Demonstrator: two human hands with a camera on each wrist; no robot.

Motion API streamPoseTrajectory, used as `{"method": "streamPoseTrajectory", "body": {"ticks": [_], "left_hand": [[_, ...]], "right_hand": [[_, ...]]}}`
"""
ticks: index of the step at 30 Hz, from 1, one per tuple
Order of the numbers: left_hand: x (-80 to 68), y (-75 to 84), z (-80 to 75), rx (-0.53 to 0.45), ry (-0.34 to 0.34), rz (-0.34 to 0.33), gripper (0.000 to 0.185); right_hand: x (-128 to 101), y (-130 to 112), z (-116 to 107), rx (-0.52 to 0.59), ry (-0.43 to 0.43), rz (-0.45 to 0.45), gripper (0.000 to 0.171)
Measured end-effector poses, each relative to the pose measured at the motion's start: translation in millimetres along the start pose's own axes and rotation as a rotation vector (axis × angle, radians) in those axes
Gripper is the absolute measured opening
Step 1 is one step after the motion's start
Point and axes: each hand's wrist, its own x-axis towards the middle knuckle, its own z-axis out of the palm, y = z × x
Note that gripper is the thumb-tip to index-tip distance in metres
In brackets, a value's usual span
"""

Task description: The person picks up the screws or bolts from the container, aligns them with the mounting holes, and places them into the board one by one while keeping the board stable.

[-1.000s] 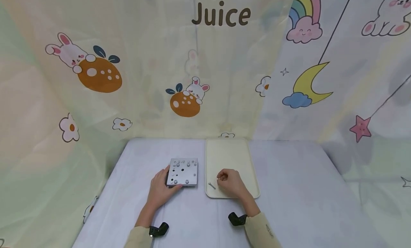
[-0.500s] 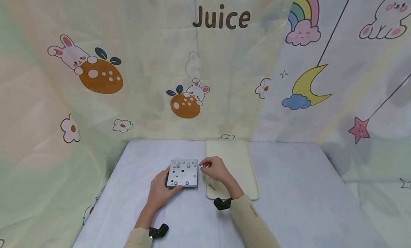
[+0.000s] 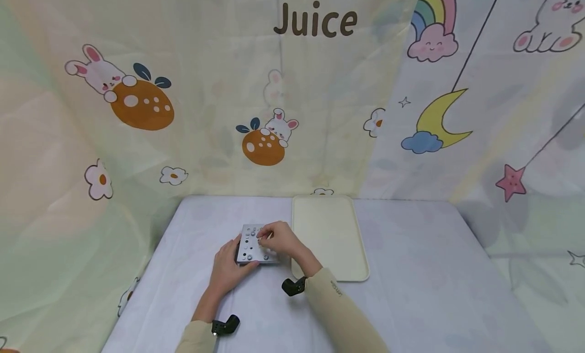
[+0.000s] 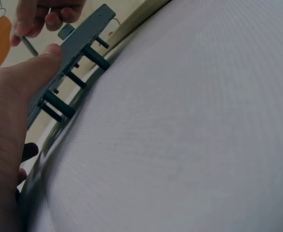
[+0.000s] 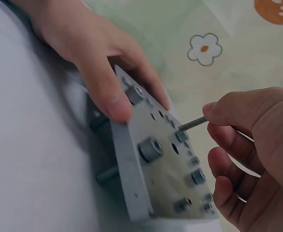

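A square silver metal plate (image 3: 248, 247) with holes and several socket-head screws is on the white table. My left hand (image 3: 227, 264) grips its left side, thumb on the near edge and fingers along the far side. Threaded shanks (image 4: 96, 57) stick out under the plate in the left wrist view. My right hand (image 3: 280, 239) is over the plate, thumb and index finger pinching a thin metal screw (image 5: 193, 124). The screw's upper end is hidden by the fingertips; its lower end is close over the plate's face, beside a screw head (image 5: 181, 136).
A cream tray (image 3: 331, 223) lies just right of the plate, its near left corner partly covered by my right wrist. Black wrist cameras (image 3: 226, 326) sit on both forearms. A printed cloth backdrop (image 3: 205, 89) rises behind the table.
My right hand has moved left from over the tray to over the plate, carrying the thin screw. Another screw seen on the tray earlier is now hidden behind the right wrist. The left hand stays put.
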Motion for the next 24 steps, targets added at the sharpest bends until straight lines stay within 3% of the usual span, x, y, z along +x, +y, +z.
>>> {"method": "streamPoseTrajectory", "body": {"ticks": [9, 24], "left_hand": [[0.8, 0.5, -2.3, 0.0, 0.013, 0.029, 0.102], [0.9, 0.1, -0.5, -0.005, 0.018, 0.021, 0.103]], "right_hand": [[7, -3, 20, 0.046, -0.018, 0.021, 0.011], [12, -1, 30, 0.045, -0.009, 0.019, 0.009]]}}
